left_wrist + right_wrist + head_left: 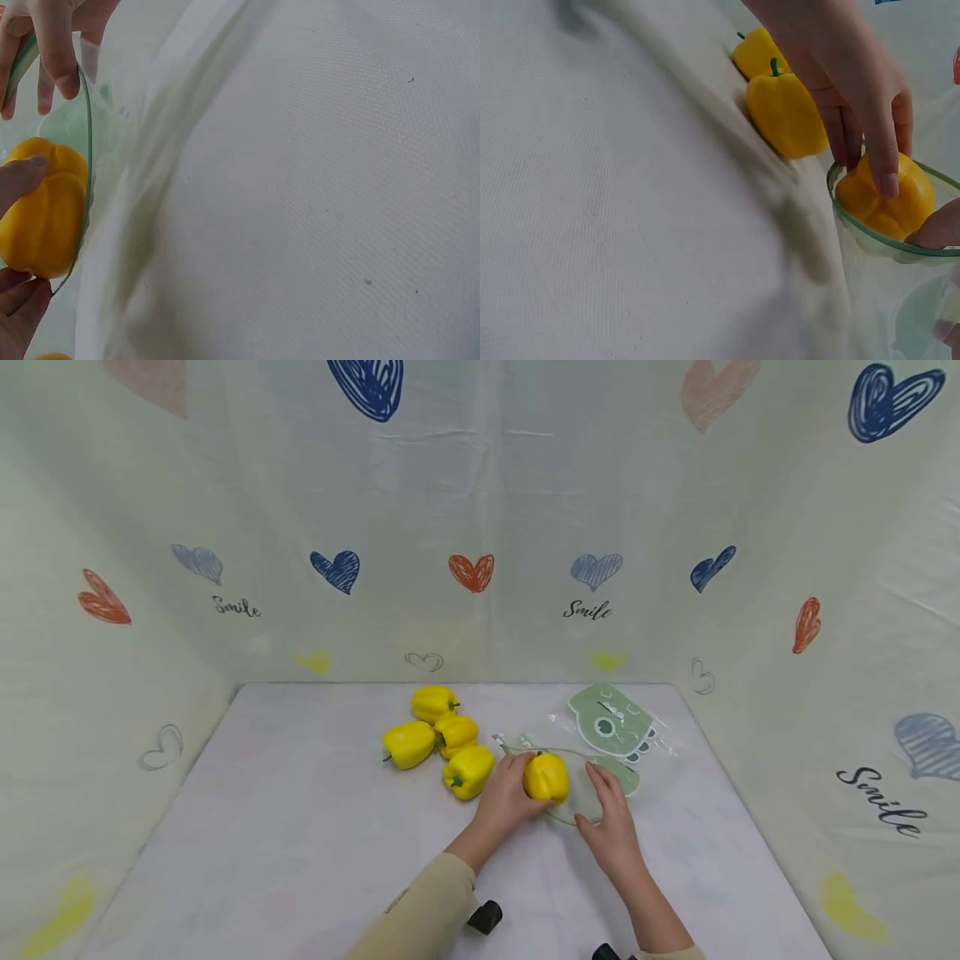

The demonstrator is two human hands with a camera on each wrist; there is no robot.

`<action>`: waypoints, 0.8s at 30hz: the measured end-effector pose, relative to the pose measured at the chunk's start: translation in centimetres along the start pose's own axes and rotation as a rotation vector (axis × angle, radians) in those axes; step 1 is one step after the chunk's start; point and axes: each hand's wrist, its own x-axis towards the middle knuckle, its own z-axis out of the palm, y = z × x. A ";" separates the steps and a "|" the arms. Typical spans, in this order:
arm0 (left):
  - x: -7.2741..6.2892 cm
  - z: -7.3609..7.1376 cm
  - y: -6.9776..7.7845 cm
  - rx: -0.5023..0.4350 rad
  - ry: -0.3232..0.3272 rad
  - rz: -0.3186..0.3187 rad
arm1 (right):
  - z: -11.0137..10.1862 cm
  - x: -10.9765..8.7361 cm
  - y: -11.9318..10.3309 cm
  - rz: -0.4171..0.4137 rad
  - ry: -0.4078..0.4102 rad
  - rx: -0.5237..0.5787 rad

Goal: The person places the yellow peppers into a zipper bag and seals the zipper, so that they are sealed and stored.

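My left hand (507, 795) grips a yellow bell pepper (547, 778), thumb on one side and fingers on the other. The pepper sits at the mouth of a clear bag with a green rim (885, 238), partly inside it in the right wrist view. On the bag's other side, my right hand (611, 827) holds the rim, its thumb and fingers spread along the mouth. In the left wrist view the green edge passes between the right hand's fingers (58, 45). Part of the bag is hidden behind both hands and the pepper.
Several more yellow bell peppers (408, 744) lie grouped left of the hands on the white tabletop (285, 827). Behind the right hand lies a flat green cartoon-animal bag (611, 722) with clear edges. A heart-printed sheet (480, 493) hangs behind the table.
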 end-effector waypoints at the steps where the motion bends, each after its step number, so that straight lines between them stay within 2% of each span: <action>1: 0.1 0.0 0.1 0.006 0.007 0.003 | 0.0 0.0 -0.1 0.001 -0.004 0.008; 10: 0.8 0.4 0.6 0.035 0.052 0.045 | 0.9 -0.5 -0.5 -0.006 -0.003 0.037; 19: 2.1 1.7 0.6 -0.026 0.057 0.034 | 1.8 -1.2 -1.1 -0.036 0.108 0.004; 24: 3.2 2.7 0.9 -0.075 0.046 0.018 | 1.8 -1.5 -1.2 -0.009 0.157 -0.014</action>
